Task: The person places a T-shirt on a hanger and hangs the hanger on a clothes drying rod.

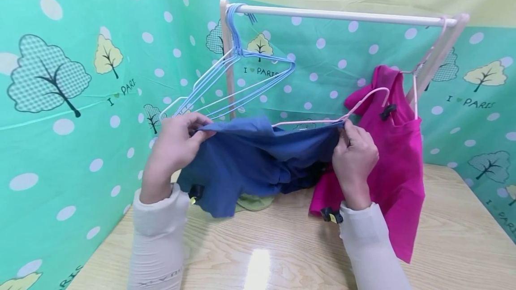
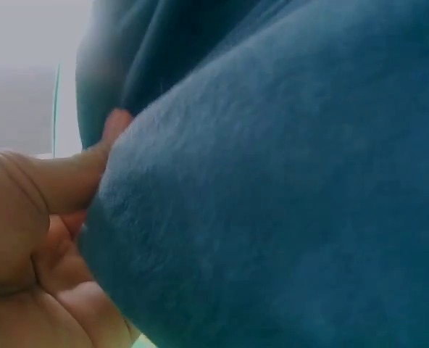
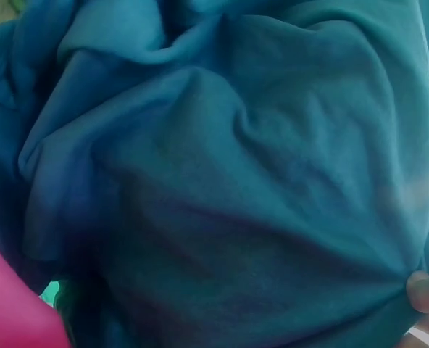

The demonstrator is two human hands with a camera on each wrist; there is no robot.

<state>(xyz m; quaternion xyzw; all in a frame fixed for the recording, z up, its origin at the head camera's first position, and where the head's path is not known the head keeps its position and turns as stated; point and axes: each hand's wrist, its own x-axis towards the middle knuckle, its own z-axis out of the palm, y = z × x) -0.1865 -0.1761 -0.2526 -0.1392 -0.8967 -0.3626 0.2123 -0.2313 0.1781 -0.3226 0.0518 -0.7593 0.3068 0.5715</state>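
Observation:
A blue garment [image 1: 258, 160] is stretched between both hands in the head view. My left hand [image 1: 177, 147] pinches its upper left edge between thumb and fingers; the left wrist view shows the thumb against the blue cloth [image 2: 272, 188]. At the upper right edge, my right hand [image 1: 354, 155] pinches the cloth, a fingertip showing at the border of the right wrist view. A pink hanger [image 1: 308, 122] runs along the garment's top edge, its hook rising above the right hand. Whether the right fingers also grip the hanger is hidden.
A rack's white rail [image 1: 342, 14] spans the back. Several blue and white hangers [image 1: 238, 57] hang at its left, close to the left hand. A magenta garment [image 1: 399, 160] hangs on a pink hanger at the right. Green cloth [image 1: 254, 202] lies on the wooden table [image 1: 282, 236].

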